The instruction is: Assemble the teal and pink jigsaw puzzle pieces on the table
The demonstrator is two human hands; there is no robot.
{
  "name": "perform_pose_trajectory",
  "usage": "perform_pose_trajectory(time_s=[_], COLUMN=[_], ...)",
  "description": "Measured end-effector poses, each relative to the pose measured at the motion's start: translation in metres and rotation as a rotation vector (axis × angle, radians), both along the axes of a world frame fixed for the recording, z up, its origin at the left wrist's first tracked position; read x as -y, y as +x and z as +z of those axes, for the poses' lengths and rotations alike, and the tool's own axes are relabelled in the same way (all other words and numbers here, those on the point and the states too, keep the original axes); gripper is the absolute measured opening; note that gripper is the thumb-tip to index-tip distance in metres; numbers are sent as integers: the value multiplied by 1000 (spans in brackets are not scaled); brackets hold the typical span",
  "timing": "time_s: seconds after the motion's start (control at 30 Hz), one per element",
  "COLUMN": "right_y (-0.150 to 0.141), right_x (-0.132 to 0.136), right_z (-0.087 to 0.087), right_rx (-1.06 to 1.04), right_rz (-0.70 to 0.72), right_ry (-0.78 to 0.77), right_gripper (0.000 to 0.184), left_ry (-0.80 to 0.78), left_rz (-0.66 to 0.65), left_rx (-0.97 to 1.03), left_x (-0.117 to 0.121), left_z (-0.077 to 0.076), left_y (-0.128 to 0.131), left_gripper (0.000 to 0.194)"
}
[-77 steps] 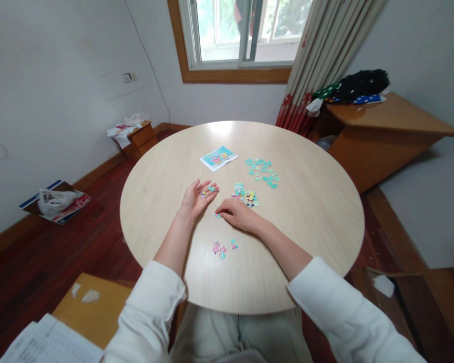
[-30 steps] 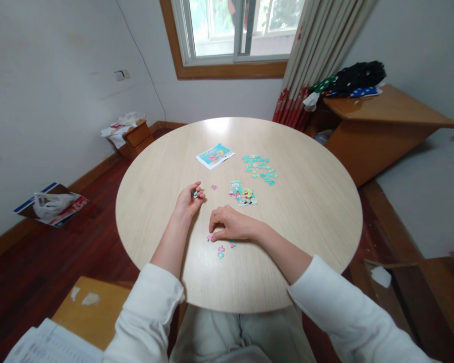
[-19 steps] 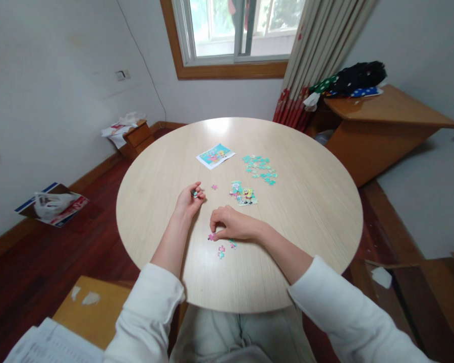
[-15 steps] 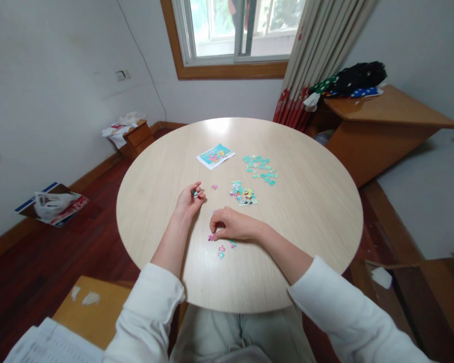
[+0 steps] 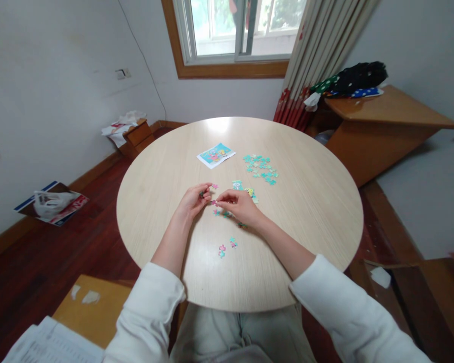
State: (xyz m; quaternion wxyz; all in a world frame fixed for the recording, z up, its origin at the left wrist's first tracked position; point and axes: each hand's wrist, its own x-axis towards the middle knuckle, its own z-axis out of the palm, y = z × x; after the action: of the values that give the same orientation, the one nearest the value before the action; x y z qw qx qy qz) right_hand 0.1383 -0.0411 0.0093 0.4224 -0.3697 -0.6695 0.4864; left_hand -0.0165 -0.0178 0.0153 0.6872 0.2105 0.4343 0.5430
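My right hand (image 5: 237, 202) pinches a small pink jigsaw piece (image 5: 214, 202) between thumb and fingertips. Close on its left, my left hand (image 5: 196, 197) is curled around a dark-and-teal jigsaw piece (image 5: 202, 193). Partly behind my right hand lies a joined puzzle section (image 5: 237, 185) with cartoon figures. A loose pink piece (image 5: 215, 186) rests just beyond my fingertips. Several loose pieces (image 5: 217, 213) lie beneath and in front of my right hand. Nearer to me are a pink-and-teal piece group (image 5: 221, 251) and another small piece (image 5: 233, 242).
On the round table (image 5: 155, 171), a printed reference picture (image 5: 216, 155) lies towards the back. Right of it spreads a cluster of teal pieces (image 5: 263, 169). A wooden desk (image 5: 386, 111) with cloths stands at the right, a stool (image 5: 94, 307) at the lower left.
My right hand has lifted the pink piece from the near table and carried it forward to my left hand. My left hand has shifted slightly right, and more loose pieces are uncovered.
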Motion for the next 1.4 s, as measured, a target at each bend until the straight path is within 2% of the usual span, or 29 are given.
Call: perform_pose_trajectory(time_s=[0.1,0.2,0.4,0.6,0.83,1.4], right_y=[2,4,6,6,6,6], right_x=[-9,-13,-16,-17,-17,-17], right_z=[-5,-7,-6,-9,-11,-11], right_rx=[-139,-195,-229,-212,-164,-175], right_rz=[-86,-154,-254,-244,-205,-197], right_ry=[-106,-155,-159,-127,-65,-72], right_gripper=[25,28,33,32,30,34], left_ry=[77,122,154,155,190,158], left_rz=[-130,-200,-256,-323,-324,-243], left_rx=[-55,-91,-157,-240,-257,-217], left_x=[2,4,7,9,10,7], left_z=[-1,-1,1,3,3,-1], left_y=[0,1,2,4,5,6], left_gripper=[3,9,19,22,21,21])
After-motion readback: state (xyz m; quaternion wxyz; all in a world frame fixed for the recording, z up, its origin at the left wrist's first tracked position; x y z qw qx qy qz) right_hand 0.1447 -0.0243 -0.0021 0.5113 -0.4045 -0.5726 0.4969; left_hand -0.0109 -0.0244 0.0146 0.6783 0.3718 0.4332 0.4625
